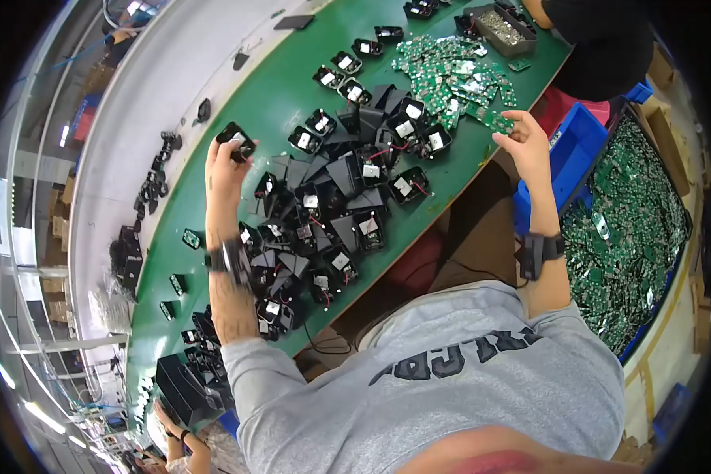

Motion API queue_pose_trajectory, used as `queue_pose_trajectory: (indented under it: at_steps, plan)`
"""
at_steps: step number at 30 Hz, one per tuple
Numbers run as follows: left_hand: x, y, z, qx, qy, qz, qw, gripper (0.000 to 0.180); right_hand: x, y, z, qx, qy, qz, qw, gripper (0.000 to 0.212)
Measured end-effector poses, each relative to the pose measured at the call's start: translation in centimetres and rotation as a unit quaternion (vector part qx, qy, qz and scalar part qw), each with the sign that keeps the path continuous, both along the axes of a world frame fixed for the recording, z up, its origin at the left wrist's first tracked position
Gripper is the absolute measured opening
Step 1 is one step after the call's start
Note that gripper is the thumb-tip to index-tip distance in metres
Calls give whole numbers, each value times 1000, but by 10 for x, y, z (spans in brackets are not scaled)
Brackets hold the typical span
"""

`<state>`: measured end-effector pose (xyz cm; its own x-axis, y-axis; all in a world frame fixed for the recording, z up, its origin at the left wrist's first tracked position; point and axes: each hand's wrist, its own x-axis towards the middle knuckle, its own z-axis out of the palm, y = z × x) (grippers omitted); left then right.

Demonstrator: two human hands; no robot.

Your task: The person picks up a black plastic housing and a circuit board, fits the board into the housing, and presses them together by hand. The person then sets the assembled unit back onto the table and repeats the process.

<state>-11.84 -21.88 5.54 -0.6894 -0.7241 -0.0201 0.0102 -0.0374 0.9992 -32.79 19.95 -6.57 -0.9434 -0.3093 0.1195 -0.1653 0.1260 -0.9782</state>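
My left hand [227,170] is closed on a small black plastic housing [237,139], raised over the far side of the green table [237,99]. On the right, my right hand [525,142] pinches a green circuit board [494,120] between thumb and fingers. Just beyond it spreads a heap of green circuit boards [450,75]. Between my hands lies a large pile of black housings [324,178], many with pale metal parts and thin red wires inside. A few more housings [346,63] stand in loose rows beside the board heap.
A grey box of small parts [502,30] stands at the table's far right end. Beside me on the right are a blue bin [573,138] and a large container full of circuit boards [628,237]. A white belt [118,170] carrying black parts runs behind the table. Another person's hand [166,420] shows lower left.
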Motion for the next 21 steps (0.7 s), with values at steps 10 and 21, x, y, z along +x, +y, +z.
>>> queue_pose_trajectory:
  at_steps: [10, 21]
  plan:
    - [57, 234, -15, -401, -122, -92, 903, 23, 150, -57, 63, 1, 223, 225, 948, 34]
    - [58, 233, -61, -303, -118, -53, 944, 17, 144, -56, 59, -8, 302, 290, 908, 31]
